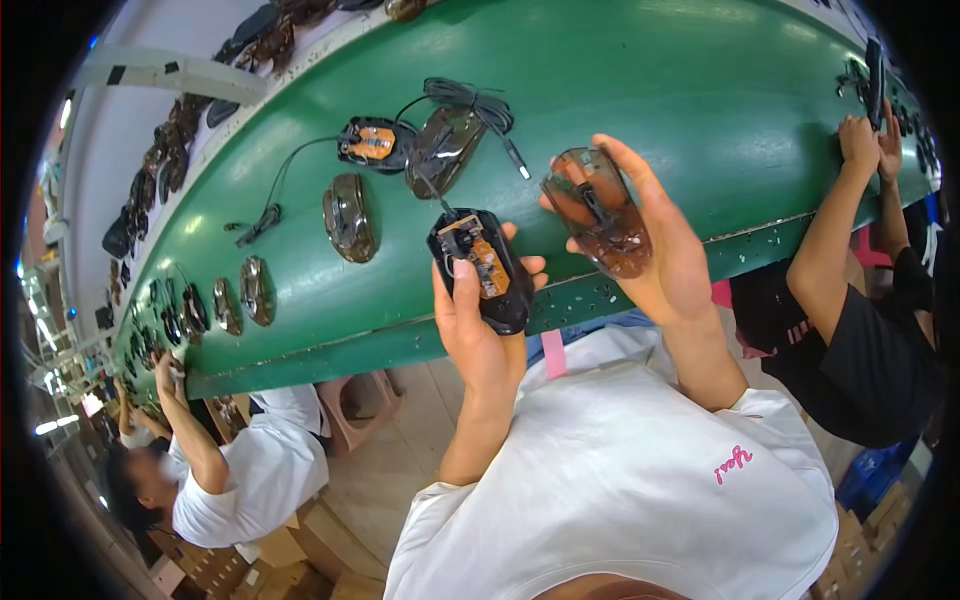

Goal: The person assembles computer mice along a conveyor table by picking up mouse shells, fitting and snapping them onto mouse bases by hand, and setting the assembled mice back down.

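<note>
In my left hand (pixel 472 325) is a black mouse base (pixel 508 300), its brown circuit board (pixel 487 262) facing up. My thumb lies over the board's near side, and the fingers wrap around the far side. A cable leaves the base's top end toward the belt. My right hand (pixel 665 240) grips a see-through brown mouse top shell (pixel 600 215), its inner side facing me, with a dark strip down the middle. The two parts are held apart, above the belt's near edge. Just beyond lie another top shell (pixel 445 150) and an open mouse base (pixel 372 143) with its board showing.
Green conveyor belt (pixel 680 90) crosses the view. A coiled black cable (pixel 460 95) with its plug rests on it. More shells (pixel 350 218) lie to the left. Co-workers (pixel 250 470) sit on the left and right (pixel 850 330). A shelf of shells (pixel 165 150) stands beyond the belt.
</note>
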A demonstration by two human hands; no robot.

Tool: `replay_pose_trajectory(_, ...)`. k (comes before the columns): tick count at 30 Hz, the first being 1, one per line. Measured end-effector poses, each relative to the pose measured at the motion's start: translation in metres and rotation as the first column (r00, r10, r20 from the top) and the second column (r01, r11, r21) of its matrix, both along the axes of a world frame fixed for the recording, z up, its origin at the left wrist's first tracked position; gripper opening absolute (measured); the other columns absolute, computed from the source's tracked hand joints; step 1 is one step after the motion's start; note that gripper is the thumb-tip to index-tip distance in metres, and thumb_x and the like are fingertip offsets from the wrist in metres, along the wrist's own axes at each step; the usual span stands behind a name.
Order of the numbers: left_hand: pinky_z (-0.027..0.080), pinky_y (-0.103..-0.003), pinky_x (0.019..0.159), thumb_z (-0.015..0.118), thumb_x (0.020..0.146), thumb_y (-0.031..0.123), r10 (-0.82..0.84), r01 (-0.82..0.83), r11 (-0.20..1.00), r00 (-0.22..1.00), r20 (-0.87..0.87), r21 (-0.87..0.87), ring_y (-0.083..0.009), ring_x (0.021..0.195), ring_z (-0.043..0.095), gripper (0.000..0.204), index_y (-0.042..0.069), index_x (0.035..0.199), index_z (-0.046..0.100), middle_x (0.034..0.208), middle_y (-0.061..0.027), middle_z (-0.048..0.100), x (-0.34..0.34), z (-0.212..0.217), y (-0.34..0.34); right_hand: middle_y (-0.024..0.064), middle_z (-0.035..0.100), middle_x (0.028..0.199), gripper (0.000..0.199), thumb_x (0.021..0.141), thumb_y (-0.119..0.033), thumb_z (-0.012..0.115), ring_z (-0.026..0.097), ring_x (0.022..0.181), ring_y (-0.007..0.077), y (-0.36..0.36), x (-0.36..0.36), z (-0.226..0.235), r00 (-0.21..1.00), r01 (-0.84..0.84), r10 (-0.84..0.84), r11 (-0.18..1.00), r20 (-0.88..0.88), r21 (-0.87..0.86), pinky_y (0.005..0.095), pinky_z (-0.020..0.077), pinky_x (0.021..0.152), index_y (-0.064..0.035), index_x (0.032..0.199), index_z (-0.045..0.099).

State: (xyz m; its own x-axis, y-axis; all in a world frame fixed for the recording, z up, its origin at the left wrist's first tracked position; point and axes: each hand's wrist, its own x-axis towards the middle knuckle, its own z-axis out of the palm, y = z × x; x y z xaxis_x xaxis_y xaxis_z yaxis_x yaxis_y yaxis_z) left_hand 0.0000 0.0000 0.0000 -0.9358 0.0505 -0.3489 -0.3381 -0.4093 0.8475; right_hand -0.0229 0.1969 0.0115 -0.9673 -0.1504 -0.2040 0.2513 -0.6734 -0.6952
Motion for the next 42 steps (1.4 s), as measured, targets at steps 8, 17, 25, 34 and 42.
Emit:
replay_pose_trajectory(8,0.056,-0.046,0.100,0.041,0.109,0.039,0.064,-0.029,0.880,0.996,-0.058,0.474,-0.0329,0.123,0.062,0.058,0.018,0.162,0.026,0.150,-0.0204,0.049,0.017,0.009,0.029,0.0273,0.043,0.156,0.060,0.104,-0.029,0.046,0.056,0.134,0.0348,-0.001,0.019,0.021,0.988,0.150,-0.152,0.981,0.006,0.125,0.0366,0.0521,0.101,-0.0035,0.158,0.035)
replay_pose_trajectory(17,0.042,-0.047,0.115,0.039,0.107,0.032,0.017,0.035,0.873,0.995,-0.103,0.486,-0.0338,0.139,0.049,0.069,0.013,0.166,0.007,0.159,-0.0202,0.039,0.020,0.007,0.035,0.0208,0.056,0.147,0.045,0.088,-0.004,0.062,0.056,0.130,0.0358,-0.017,0.040,0.034,0.897,0.321,-0.078,0.793,-0.436,0.518,0.0439,0.0485,0.107,-0.0008,0.132,0.064)
replay_pose_trajectory(25,0.034,-0.047,0.121,0.043,0.105,0.022,-0.061,0.153,0.897,0.972,-0.228,0.414,-0.0336,0.148,0.039,0.074,0.013,0.167,0.003,0.164,-0.0190,0.031,0.021,-0.001,0.031,0.0179,0.063,0.138,0.032,0.075,0.001,0.074,0.055,0.127,0.0370,-0.026,0.038,0.032,0.785,0.506,0.151,0.402,-0.600,0.763,0.0462,0.0481,0.107,-0.0074,0.105,0.078)
replay_pose_trajectory(34,0.036,-0.047,0.120,0.047,0.103,0.016,-0.045,0.149,0.885,0.970,-0.238,0.441,-0.0330,0.147,0.041,0.077,0.013,0.167,0.004,0.164,-0.0195,0.032,0.019,-0.009,0.027,0.0196,0.061,0.139,0.028,0.080,-0.005,0.076,0.051,0.131,0.0407,-0.030,0.038,0.027,0.782,0.472,0.237,0.379,-0.576,0.796,0.0496,0.0465,0.107,-0.0093,0.108,0.074)
replay_pose_trajectory(42,0.038,-0.047,0.119,0.049,0.103,0.013,-0.038,0.129,0.889,0.977,-0.211,0.439,-0.0332,0.145,0.043,0.078,0.014,0.167,0.006,0.164,-0.0202,0.033,0.024,-0.014,0.020,0.0190,0.062,0.140,0.030,0.079,-0.003,0.077,0.051,0.131,0.0410,-0.038,0.033,0.024,0.778,0.469,0.252,0.376,-0.575,0.799,0.0493,0.0468,0.108,-0.0104,0.108,0.075)
